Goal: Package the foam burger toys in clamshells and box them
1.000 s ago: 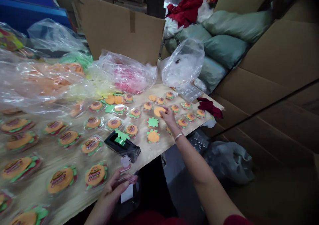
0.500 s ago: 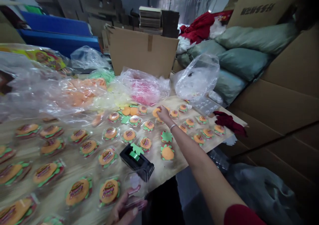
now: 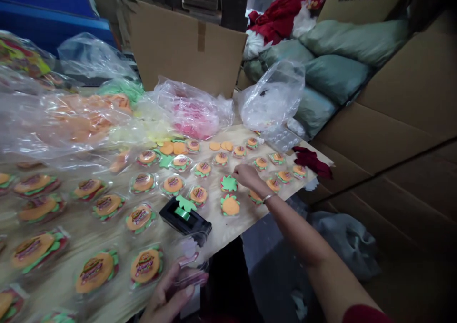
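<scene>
Right hand [image 3: 244, 174] is stretched out over the table [image 3: 218, 231], fingers curled down, tips just beside a green cutout [image 3: 229, 183]; cannot tell if it grips anything. Orange-on-green piece [image 3: 230, 205] lies just below the cutout, near the table edge. Left hand [image 3: 170, 295] is low at the near edge, closed around a clear plastic shell [image 3: 188, 265] with a pale pink piece inside. Black dispenser [image 3: 185, 219] sits between the hands, a green leaf shape on top. Rows of packed burger toys [image 3: 143, 216] cover the table. Loose orange discs [image 3: 221, 146] lie farther back, near a pink-filled bag [image 3: 193, 111]. Red cloth [image 3: 312, 161] lies at the right corner.
</scene>
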Demonstrator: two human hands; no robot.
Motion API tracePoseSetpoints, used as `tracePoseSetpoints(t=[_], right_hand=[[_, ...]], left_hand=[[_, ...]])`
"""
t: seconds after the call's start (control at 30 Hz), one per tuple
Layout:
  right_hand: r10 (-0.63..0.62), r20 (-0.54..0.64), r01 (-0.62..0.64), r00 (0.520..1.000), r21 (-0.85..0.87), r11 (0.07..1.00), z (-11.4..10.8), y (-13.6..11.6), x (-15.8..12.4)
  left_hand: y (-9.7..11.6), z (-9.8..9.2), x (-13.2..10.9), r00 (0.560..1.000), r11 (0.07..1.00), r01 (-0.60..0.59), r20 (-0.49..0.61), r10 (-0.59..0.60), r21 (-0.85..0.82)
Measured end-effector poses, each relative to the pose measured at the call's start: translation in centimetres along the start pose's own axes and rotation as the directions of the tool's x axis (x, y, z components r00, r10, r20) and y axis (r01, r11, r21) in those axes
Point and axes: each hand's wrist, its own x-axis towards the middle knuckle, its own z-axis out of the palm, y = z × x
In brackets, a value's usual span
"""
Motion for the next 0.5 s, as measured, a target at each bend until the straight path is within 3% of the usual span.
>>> tracePoseSetpoints(t=[0.1, 0.2, 0.5], right_hand=[[0.022, 0.044, -0.019, 0.999, -0.075, 0.997, 1.8, -0.6, -2.2], [-0.002, 0.055, 0.009, 0.998, -0.119, 0.993, 2.4, -1.2, -2.6], [-0.206, 0.182, 0.243, 0.962, -0.213, 0.946, 0.6, -2.1, -2.1]], left_hand=[[-0.2, 0.5, 0.1, 0.999, 1.000, 0.008, 0.047, -0.009, 0.030], [-0.4, 0.5, -0.1, 0.998, 0.998, -0.013, 0.063, 0.009, 0.062], [-0.3, 0.8, -1.4, 0.996, 0.999, -0.036, -0.082, 0.038, 0.025]])
